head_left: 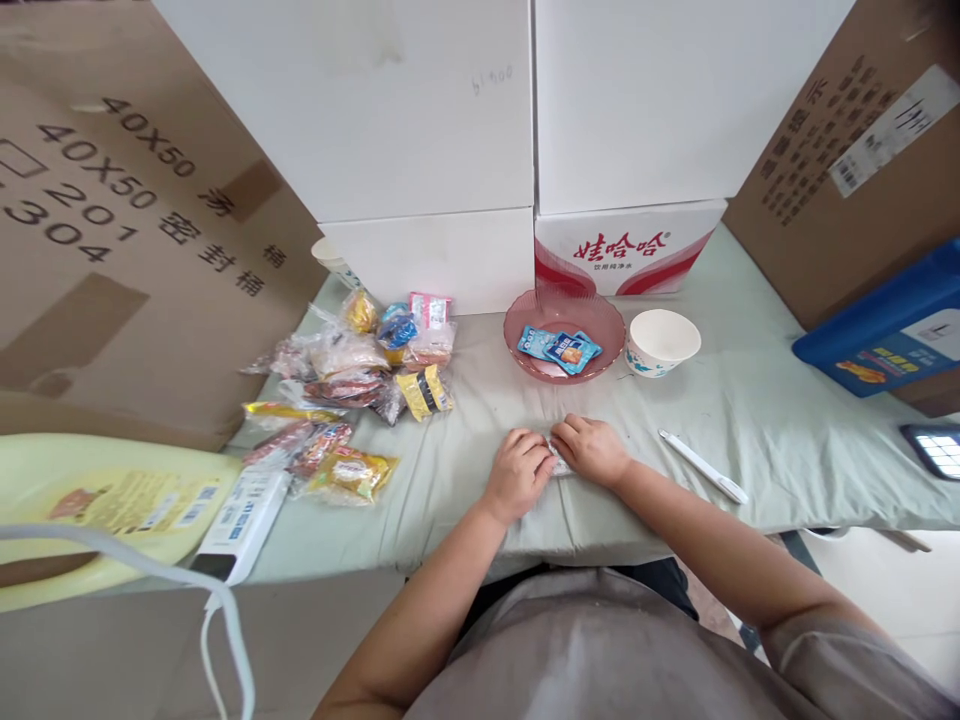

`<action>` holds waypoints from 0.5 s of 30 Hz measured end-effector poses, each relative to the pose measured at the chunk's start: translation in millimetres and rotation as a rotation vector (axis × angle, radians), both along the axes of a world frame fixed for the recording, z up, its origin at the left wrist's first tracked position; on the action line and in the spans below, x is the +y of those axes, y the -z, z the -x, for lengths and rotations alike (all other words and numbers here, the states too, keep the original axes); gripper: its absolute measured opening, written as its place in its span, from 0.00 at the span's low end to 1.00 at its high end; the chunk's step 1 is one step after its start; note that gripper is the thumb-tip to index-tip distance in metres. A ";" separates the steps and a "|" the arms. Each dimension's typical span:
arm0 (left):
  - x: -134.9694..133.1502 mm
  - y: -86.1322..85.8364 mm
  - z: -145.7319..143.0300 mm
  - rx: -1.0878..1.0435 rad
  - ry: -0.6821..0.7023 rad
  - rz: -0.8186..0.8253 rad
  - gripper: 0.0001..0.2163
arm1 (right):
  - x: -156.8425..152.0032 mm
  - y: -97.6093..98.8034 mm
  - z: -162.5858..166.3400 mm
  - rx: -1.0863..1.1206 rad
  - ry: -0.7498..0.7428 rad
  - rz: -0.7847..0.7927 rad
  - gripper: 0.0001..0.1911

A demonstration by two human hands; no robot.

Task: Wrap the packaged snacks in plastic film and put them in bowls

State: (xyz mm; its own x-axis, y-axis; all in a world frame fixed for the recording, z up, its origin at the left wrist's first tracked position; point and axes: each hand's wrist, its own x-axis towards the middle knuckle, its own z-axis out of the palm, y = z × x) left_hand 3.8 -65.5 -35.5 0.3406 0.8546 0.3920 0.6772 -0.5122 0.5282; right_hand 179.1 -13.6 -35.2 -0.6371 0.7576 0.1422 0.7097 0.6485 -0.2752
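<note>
Near the front edge of the cloth-covered table, my left hand (519,470) and my right hand (589,448) meet, fingers closed on a small whitish packet (559,463). My fingers cover most of it, so its print and contents are hidden. Just beyond them stands a pink translucent bowl (517,355) with several blue snack packets (571,350) in it. A white paper cup or bowl (664,340) with a blue pattern is right of it. Nearest my right hand on that side lies a white pen-like utility knife (703,466).
Several wrapped snacks (352,370) are heaped at left, with a yellow pack (352,472) in front. A yellow jug (112,510) and a white box (247,515) stand at the left edge. White boxes (427,255) wall the back; a blue container (885,320) and phone (934,450) are right.
</note>
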 end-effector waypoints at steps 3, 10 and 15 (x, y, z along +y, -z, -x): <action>1.1 1.6 -2.8 0.043 -0.052 0.003 0.04 | 10.0 0.4 -9.0 0.045 0.113 -0.056 0.15; 0.7 5.2 -1.8 0.032 -0.084 -0.003 0.09 | 0.7 -16.3 -31.3 0.234 0.088 -0.136 0.11; 1.1 6.9 1.7 -0.010 -0.089 -0.014 0.12 | -30.2 -9.5 -26.1 0.132 -0.226 0.015 0.11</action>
State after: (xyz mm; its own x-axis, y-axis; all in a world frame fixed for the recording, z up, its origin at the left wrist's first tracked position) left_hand 2.1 -64.4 -42.4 0.2598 0.8755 0.4074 0.7146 -0.4581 0.5286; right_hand 205.2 -43.8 -25.7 -0.7669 0.6009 0.2255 0.5048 0.7816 -0.3664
